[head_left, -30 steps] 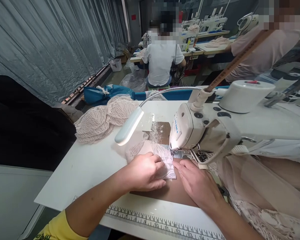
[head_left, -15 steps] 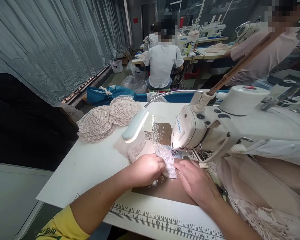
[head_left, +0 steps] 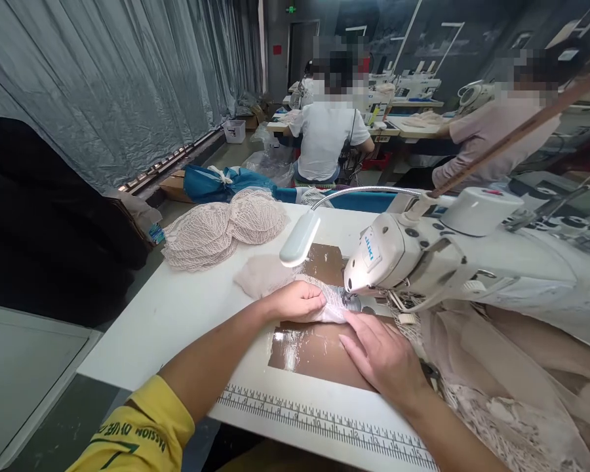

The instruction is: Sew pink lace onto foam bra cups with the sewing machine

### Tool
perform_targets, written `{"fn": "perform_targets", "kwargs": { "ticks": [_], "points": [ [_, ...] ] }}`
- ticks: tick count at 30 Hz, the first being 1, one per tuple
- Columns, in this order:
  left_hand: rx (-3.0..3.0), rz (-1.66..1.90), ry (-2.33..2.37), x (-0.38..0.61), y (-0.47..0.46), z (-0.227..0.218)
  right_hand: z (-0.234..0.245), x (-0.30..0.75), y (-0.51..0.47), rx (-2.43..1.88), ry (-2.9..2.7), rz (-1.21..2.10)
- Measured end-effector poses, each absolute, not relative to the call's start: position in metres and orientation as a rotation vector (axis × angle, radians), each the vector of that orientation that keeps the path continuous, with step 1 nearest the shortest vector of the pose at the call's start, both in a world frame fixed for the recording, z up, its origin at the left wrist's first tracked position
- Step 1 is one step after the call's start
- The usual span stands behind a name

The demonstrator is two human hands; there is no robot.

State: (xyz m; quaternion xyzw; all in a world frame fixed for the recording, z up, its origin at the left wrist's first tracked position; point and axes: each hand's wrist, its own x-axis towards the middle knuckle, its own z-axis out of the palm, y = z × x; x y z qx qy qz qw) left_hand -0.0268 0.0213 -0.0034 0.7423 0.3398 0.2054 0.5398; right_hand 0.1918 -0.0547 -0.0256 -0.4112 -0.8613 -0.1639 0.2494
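Pale lace fabric [head_left: 333, 307] lies under the needle area of the white sewing machine [head_left: 383, 252]. My left hand [head_left: 297, 301] pinches the fabric's left part between thumb and fingers, just left of the presser foot. My right hand [head_left: 378, 347] rests on the brown taped plate, its fingertips touching the fabric's near right edge; the thumb is stretched apart from the fingers. Sheer mesh [head_left: 263, 275] spreads on the table behind my left hand. The needle itself is too small to make out.
A stack of lace bra cups [head_left: 201, 236] sits at the table's back left. A lamp [head_left: 299, 239] on a bendy neck hangs over the work. Sheer lace material [head_left: 501, 380] is heaped at right. A printed ruler [head_left: 324, 423] runs along the front edge. Co-workers sit beyond.
The fabric's near end has moved away from me, toward the machine, and no longer hangs over the brown plate. My left hand has shifted slightly forward with it. The view has shifted a little.
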Motion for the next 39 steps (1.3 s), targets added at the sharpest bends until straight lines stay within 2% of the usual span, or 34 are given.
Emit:
{"fn": "perform_targets", "kwargs": {
  "ticks": [8,16,20,25,31,39],
  "points": [
    [1.818,0.495,0.792,-0.028,0.023,-0.006,-0.026,0.180,-0.041,-1.169,-2.377,-0.438],
    [1.945,0.378,0.793,-0.031,0.009,0.004,-0.011,0.197,-0.068,-1.086,-2.383,-0.121],
    [2.334,0.347,0.760,-0.030,0.001,0.013,-0.011,0.210,-0.094,-1.073,-2.503,0.057],
    [2.659,0.323,0.667,-0.020,-0.007,0.013,-0.017,0.214,-0.107,-1.139,-2.480,0.064],
    [2.704,0.323,0.739,-0.009,-0.014,0.007,-0.017,0.201,-0.101,-1.357,-2.470,0.019],
    [2.784,0.266,0.868,-0.002,-0.019,0.005,-0.023,0.200,-0.100,-1.373,-2.415,0.020]
  ]
}}
